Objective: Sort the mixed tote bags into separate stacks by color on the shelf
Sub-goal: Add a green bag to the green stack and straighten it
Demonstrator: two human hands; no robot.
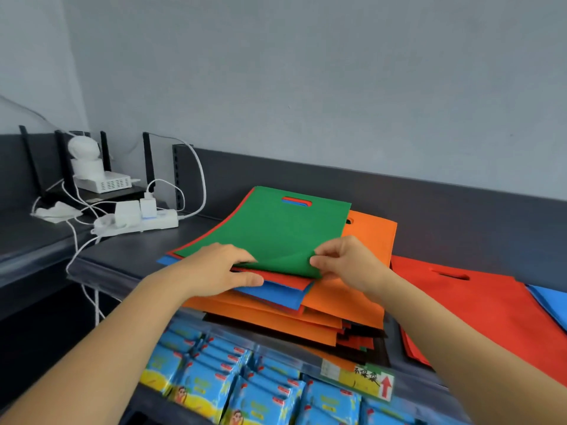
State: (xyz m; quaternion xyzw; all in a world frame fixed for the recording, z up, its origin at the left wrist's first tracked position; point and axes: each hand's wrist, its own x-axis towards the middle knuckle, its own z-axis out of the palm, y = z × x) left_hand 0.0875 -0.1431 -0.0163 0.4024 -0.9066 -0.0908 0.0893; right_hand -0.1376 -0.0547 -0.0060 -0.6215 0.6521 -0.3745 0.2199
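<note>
Green tote bag, orange bags, red bags, blue bag, dark grey shelf

Two bare hands and forearms are seen from above.

The left hand and the right hand are uncovered. The left forearm and the right forearm are shown bare from the wrists down to the lower edge of the view. A short-cut thumbnail can be made out on the left hand. Both arms are rendered broader toward the bottom corners by the wide-angle lens.
</note>
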